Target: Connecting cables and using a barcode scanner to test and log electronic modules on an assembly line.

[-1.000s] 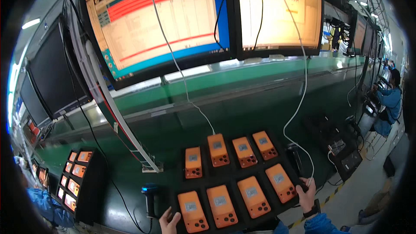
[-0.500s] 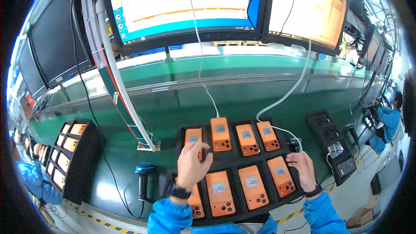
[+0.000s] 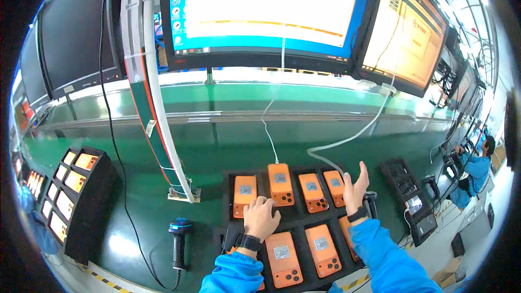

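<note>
A black tray (image 3: 297, 218) holds several orange phones in two rows, camera ends toward me. My left hand (image 3: 261, 218) hovers over or rests on the tray between the upper-left phone (image 3: 245, 195) and the raised phone (image 3: 280, 184) beside it. Its fingers are bent, the thumb stands apart, and no held thing shows. A thin white cable (image 3: 269, 135) plugs into the raised phone's far end. At the tray's right side my right hand (image 3: 355, 189) is up with fingers stretched and thumb apart. A thicker white cable (image 3: 347, 144) runs to its thumb side; its end is hidden there.
Left of the tray stands a black and blue barcode scanner (image 3: 179, 241). Two lit monitors (image 3: 266, 8) hang ahead, beside a white post (image 3: 168, 146). Another phone tray (image 3: 81, 201) is far left; a black tray (image 3: 407, 198) lies right. A co-worker in blue (image 3: 475, 171) sits far right.
My right hand has risen, moved left over the tray's upper-right corner and turned with fingers up. My left hand has shifted right and down toward the raised phone. The whole view has also shifted.
</note>
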A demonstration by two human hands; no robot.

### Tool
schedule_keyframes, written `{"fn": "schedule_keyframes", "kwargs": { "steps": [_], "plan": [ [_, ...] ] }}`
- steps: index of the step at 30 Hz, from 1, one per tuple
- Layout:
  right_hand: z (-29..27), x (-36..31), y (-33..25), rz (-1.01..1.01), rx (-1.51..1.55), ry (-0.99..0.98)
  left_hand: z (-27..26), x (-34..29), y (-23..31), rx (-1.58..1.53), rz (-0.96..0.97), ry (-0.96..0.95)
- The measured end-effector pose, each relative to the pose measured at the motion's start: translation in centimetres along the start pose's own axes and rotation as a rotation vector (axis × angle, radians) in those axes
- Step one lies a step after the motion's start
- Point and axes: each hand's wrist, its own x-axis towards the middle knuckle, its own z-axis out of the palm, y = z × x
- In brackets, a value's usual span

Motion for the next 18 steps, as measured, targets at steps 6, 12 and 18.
{"fn": "schedule_keyframes", "kwargs": {
  "steps": [6, 12, 18],
  "plan": [
    [2.5, 0.1, -13.4, -0.293, 0.453, -0.824, -1.0, 0.2, -0.1, 0.061, 0.014, -0.012],
    [17.2, 0.3, -10.4, -0.013, -0.121, -1.074, -0.3, 0.5, 0.6, 0.128, 0.042, -0.042],
    [18.0, -0.6, -10.2, -0.046, 0.138, -0.844, 0.2, -0.1, 0.0, 0.126, 0.040, -0.040]
  ]
}}
